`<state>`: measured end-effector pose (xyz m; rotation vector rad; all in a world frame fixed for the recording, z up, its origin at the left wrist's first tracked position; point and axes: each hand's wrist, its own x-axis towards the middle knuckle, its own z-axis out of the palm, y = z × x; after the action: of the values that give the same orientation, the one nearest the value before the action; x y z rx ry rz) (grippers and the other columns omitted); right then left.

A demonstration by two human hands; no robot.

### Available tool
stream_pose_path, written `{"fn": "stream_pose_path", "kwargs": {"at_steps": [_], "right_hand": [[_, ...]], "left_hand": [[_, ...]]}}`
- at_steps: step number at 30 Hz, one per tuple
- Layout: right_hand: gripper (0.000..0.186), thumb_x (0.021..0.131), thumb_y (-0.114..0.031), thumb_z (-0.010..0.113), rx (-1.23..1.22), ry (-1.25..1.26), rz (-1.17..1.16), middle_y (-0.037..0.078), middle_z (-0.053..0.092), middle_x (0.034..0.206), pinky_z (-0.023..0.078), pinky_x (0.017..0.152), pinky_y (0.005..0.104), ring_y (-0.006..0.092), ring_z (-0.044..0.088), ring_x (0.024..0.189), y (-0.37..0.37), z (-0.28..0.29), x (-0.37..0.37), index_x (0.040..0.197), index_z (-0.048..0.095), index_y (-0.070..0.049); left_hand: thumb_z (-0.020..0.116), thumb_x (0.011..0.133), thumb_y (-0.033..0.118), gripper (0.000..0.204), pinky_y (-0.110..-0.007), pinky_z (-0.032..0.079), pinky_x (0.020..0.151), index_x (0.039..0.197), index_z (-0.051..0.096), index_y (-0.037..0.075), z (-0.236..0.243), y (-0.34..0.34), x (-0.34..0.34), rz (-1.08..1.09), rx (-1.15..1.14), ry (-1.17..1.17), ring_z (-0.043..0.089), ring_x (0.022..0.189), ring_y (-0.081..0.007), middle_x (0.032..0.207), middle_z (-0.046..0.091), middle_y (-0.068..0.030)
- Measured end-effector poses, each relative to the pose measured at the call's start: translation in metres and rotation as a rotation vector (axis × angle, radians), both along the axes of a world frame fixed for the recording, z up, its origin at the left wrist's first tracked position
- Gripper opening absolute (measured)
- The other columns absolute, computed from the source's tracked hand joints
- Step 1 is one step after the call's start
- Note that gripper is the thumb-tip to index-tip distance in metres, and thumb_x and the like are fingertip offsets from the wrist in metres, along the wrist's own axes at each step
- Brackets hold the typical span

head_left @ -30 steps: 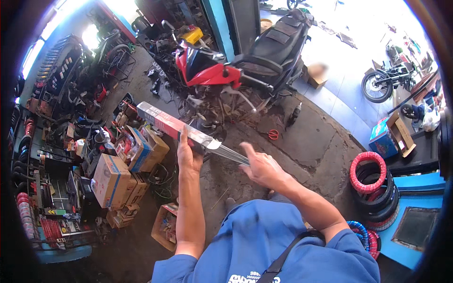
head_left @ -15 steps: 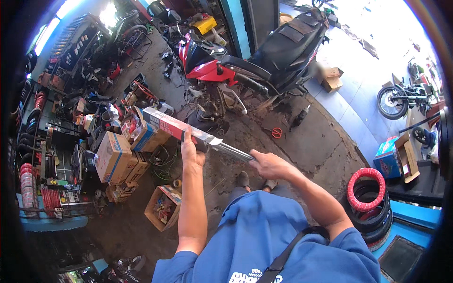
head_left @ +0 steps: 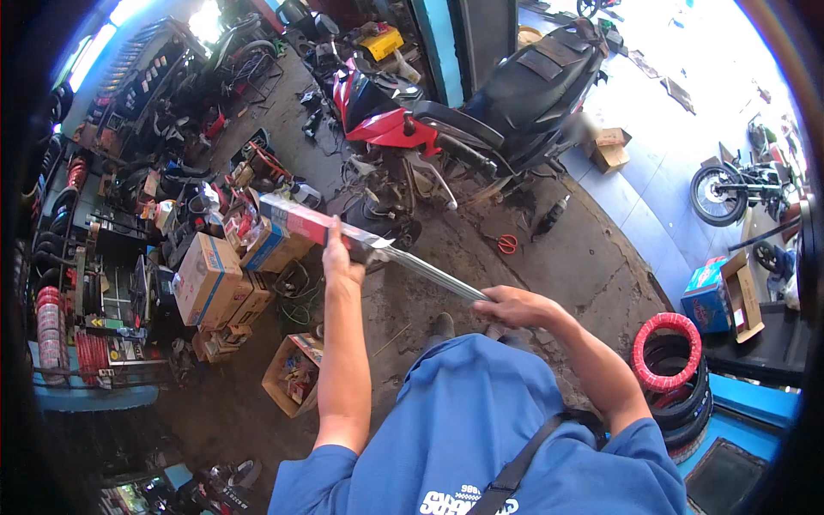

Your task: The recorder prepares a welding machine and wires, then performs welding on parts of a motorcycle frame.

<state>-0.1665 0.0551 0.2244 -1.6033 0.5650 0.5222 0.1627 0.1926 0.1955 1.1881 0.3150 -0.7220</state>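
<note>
My left hand [head_left: 342, 259] is wrapped round a long, narrow red-and-white cardboard box [head_left: 296, 221], held at a slant in front of me. Out of the box's torn near end juts a bundle of thin grey metal rods [head_left: 436, 275]. Closed on the free end of that bundle is my right hand [head_left: 520, 306], to the right and nearer my body. The rods' other ends are hidden inside the box.
A red motorcycle [head_left: 390, 129] with parts removed stands ahead. Red-handled scissors [head_left: 507, 245] and a dark bottle [head_left: 550, 216] lie on the floor. Cardboard boxes [head_left: 206, 279] are stacked at left, an open carton [head_left: 292, 378] below them. Tyres [head_left: 687, 399] are piled at right.
My right hand has moved right and away from the box, drawing a longer stretch of the rods out. My left hand keeps its hold on the box.
</note>
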Motion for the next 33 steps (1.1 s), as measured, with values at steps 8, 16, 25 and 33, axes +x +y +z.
{"fn": "stream_pose_path", "kwargs": {"at_steps": [8, 16, 25, 33], "right_hand": [[0.034, 0.100, -0.043, 0.048, 0.291, 0.082, -0.089, -0.005, 0.041, 0.068, 0.037, 0.051, 0.0260, 0.0066, 0.039, 0.058, -0.018, 0.004, -0.035, 0.093, 0.053, -0.009], [0.036, 0.098, -0.034, 0.053, -0.121, -0.125, -0.214, 0.004, 0.047, 0.069, 0.040, 0.064, 0.0357, 0.0152, 0.044, 0.067, 0.012, 0.026, 0.015, 0.092, 0.052, 0.001], [0.044, 0.091, -0.041, 0.063, -0.337, -0.312, -0.243, 0.010, 0.056, 0.065, 0.044, 0.062, 0.0382, 0.0178, 0.054, 0.063, 0.034, 0.039, 0.140, 0.093, 0.062, 0.003], [0.033, 0.090, -0.034, 0.063, 0.022, -0.218, -0.127, -0.005, 0.045, 0.062, 0.034, 0.053, 0.0285, 0.0072, 0.041, 0.058, 0.036, 0.038, 0.122, 0.082, 0.063, -0.002]], "left_hand": [[0.064, 0.087, 0.050, 0.059, -0.069, 0.040, 0.095, 0.131, 0.046, 0.016, -0.017, 0.042, 0.038, 0.053, -0.103, 0.307, 0.051, 0.118, -0.0400, 0.132, 0.050, -0.0165], [0.072, 0.082, 0.048, 0.079, -0.070, 0.039, 0.096, 0.142, 0.034, 0.015, -0.002, 0.050, 0.021, 0.066, -0.201, 0.340, 0.047, 0.124, -0.0420, 0.138, 0.047, -0.0164], [0.064, 0.091, 0.043, 0.052, -0.048, 0.053, 0.088, 0.125, 0.049, 0.007, 0.032, 0.034, -0.015, -0.028, -0.252, 0.093, 0.062, 0.100, -0.0269, 0.111, 0.060, -0.0094], [0.070, 0.084, 0.045, 0.056, -0.054, 0.054, 0.079, 0.121, 0.052, 0.007, -0.026, 0.090, 0.033, 0.147, -0.222, 0.120, 0.062, 0.096, -0.0295, 0.110, 0.060, -0.0096]]}}
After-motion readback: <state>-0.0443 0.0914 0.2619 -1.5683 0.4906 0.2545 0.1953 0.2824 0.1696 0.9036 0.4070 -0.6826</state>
